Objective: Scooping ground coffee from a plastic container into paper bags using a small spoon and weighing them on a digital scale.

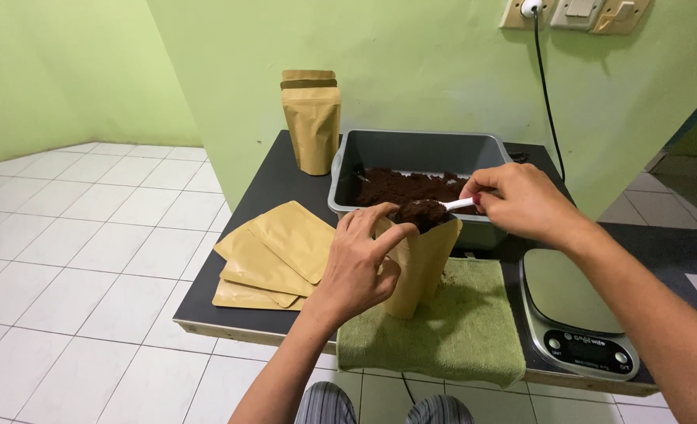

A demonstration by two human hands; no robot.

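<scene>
Pouch [420, 263] steadied by left hand [360, 263]; right hand [521, 202] grips spoon [435, 210].

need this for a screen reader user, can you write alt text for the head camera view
A person's right hand tips a white spoon of dark brown powder into an upright tan pouch, held open by the left hand on a green cloth. Behind is a grey tub of the powder; flat pouches lie left, a kitchen scale right.
</scene>
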